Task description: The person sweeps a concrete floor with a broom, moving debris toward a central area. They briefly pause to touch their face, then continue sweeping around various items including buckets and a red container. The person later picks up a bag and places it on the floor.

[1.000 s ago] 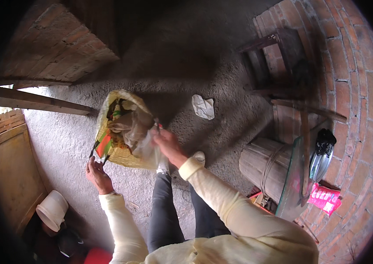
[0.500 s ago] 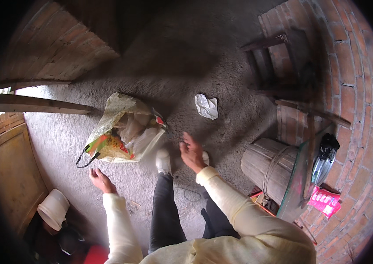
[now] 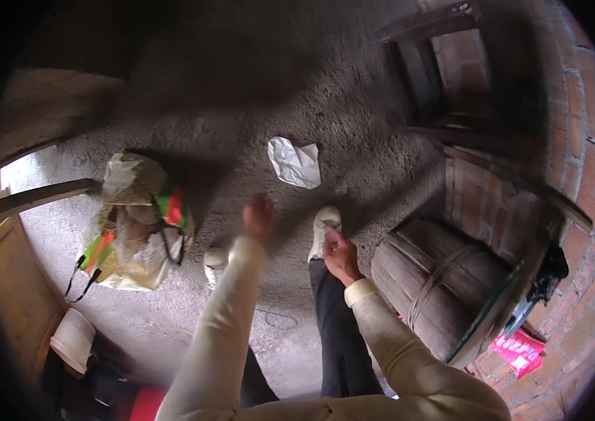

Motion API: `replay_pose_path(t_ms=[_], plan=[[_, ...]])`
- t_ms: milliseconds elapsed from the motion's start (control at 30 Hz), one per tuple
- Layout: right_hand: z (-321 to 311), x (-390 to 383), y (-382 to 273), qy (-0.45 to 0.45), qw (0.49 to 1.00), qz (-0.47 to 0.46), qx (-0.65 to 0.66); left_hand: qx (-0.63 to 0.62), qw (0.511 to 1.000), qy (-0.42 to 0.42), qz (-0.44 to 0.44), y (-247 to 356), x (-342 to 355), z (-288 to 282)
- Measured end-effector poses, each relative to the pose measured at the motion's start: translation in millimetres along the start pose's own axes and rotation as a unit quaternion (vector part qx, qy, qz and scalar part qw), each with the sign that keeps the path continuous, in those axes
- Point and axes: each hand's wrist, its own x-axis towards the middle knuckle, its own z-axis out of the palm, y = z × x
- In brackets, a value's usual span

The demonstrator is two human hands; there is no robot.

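Note:
A crumpled white sheet [image 3: 294, 163], paper or thin plastic, lies on the rough floor ahead of my feet. My left hand [image 3: 259, 219] is stretched out just short of it, touching nothing that I can see; motion smears its fingers. Above my right shoe [image 3: 323, 228] hovers my right hand [image 3: 341, 257], fingers loosely bent and partly apart, with nothing visible in it. To the left stands a large woven bag [image 3: 134, 179] with coloured patches and dark handles, its mouth gaping. Cloudy plastic bags [image 3: 137, 238] fill it.
A wooden barrel-like tub [image 3: 438, 288] bound with wire stands close on my right. Behind it are a wooden frame [image 3: 417, 77], a slanting bar and a brick wall [image 3: 582, 210]. A white bucket [image 3: 73, 340] sits at lower left, below a wooden beam [image 3: 37, 201].
I have stepped forward and right, so the woven bag sits farther left. My left hand has swung right and forward toward the white sheet; my right hand is now above my right shoe.

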Motion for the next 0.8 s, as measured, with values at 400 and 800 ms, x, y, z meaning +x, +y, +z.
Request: replay_pose_path(t_ms=[400, 800], plan=[[5, 24, 101, -0.022, 0.981, 0.091, 0.173, 0.144, 0.973, 0.006, -0.181, -5, 90, 114], [3, -2, 86, -0.088, 0.96, 0.125, 0.234, 0.13, 0.961, -0.06, -0.236, -2, 72, 103]])
